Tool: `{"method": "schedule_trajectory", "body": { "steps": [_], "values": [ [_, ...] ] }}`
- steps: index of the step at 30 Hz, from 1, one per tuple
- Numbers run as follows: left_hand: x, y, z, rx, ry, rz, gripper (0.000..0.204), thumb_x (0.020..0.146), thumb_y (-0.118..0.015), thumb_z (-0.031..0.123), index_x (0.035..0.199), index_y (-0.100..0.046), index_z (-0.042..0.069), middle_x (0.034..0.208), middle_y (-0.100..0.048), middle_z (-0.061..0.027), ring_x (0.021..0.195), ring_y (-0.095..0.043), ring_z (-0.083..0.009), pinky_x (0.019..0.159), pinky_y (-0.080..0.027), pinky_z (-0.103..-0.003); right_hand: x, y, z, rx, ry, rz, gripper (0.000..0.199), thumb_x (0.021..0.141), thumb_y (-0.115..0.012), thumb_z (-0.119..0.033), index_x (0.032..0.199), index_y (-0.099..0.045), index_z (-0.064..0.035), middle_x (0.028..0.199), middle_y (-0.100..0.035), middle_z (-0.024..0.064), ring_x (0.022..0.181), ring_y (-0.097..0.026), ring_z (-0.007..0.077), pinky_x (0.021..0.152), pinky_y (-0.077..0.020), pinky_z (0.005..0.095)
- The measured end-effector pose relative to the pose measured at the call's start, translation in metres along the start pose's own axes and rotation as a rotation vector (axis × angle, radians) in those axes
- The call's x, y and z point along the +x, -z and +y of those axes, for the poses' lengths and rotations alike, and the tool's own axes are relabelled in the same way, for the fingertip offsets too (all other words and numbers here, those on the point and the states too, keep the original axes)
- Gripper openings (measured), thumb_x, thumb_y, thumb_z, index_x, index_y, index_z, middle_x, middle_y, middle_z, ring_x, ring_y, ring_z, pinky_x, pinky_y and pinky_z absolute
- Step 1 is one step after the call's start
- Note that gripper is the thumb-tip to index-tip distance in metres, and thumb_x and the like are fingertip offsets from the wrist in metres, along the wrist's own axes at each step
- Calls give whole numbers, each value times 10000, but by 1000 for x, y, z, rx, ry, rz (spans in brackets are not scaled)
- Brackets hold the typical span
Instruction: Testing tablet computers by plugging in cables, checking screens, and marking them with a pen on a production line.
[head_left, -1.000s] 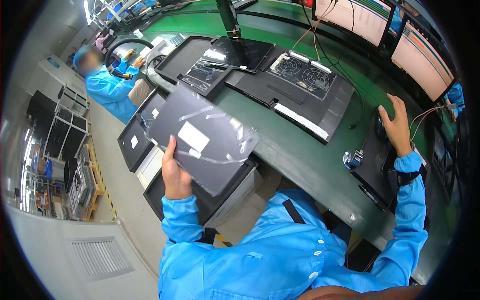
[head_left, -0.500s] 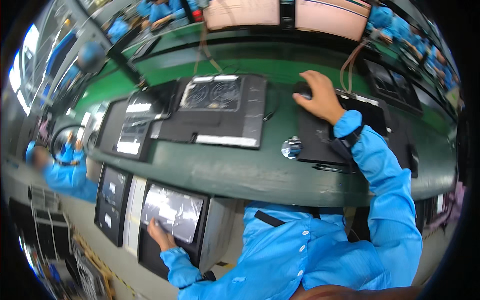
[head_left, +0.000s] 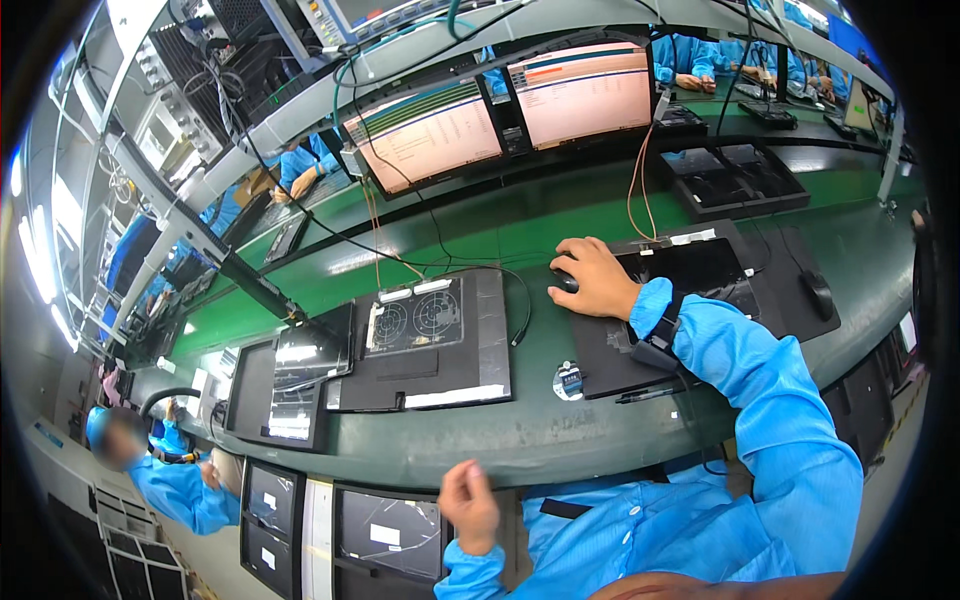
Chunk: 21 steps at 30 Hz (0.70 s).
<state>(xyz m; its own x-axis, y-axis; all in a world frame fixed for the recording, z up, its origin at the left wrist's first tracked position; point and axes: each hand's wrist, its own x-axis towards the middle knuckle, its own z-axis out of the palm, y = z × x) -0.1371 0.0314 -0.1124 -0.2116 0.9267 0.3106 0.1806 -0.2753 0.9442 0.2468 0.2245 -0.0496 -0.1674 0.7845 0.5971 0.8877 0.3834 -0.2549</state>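
Note:
My right hand (head_left: 598,278) rests on a black computer mouse (head_left: 566,284), fingers curved over it, at the left edge of a dark panel (head_left: 600,345). A black strap with a small box (head_left: 656,350) circles that wrist. My left hand (head_left: 470,505) hangs just off the bench's front edge, fingers curled together; nothing shows in them. Below and left of it stands a black tray (head_left: 340,580) holding a film-covered flat panel (head_left: 385,530) with a white label. Under the right forearm lies a dark glossy screen (head_left: 690,275) with a cable attached.
On the green bench (head_left: 450,435) lies a black board with circle patterns (head_left: 415,320). Left of it, a glossy panel leans on a black tray (head_left: 250,395). Two monitors (head_left: 585,95) stand behind. A second mouse (head_left: 816,294) lies right. Another person (head_left: 185,485) is at far left.
My left hand has left the film-covered panel and moved right to the bench edge, its fingers curled. My right hand stays on the mouse. The view has tilted up, showing more of the monitors.

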Motion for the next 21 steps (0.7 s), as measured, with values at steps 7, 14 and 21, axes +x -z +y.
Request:
{"method": "schedule_trajectory", "body": {
  "steps": [7, 14, 21],
  "values": [
    [15, -68, 25, 155, -156, -351, 102, 1041, -791, 115, 1055, -793, 14, 761, -700, -21, 654, -582, -61, 582, -464, -267, 3, 74, -29, 88, 211, 190, 536, 916, -838, -341, 1329, -692, -31, 1341, -669, 184, 1257, -641, 397, 1131, -484, 509],
    [19, -59, 12, 115, -37, -412, 118, 1050, -770, 102, 1010, -764, -9, 717, -626, 18, 643, -494, -45, 573, -386, -252, -105, 275, 76, -323, 68, 275, 202, 884, -841, -139, 1054, -779, -50, 1121, -769, 113, 1055, -732, 335, 956, -567, 462],
    [18, -62, 32, 187, 150, -406, 117, 1076, -748, 92, 1094, -765, -23, 965, -772, -69, 866, -685, -123, 788, -566, -290, -191, 351, 287, -616, -647, 40, 334, 960, -777, -247, 1235, -744, -61, 1242, -719, 173, 1195, -679, 404, 1019, -559, 502]
  ]
}}
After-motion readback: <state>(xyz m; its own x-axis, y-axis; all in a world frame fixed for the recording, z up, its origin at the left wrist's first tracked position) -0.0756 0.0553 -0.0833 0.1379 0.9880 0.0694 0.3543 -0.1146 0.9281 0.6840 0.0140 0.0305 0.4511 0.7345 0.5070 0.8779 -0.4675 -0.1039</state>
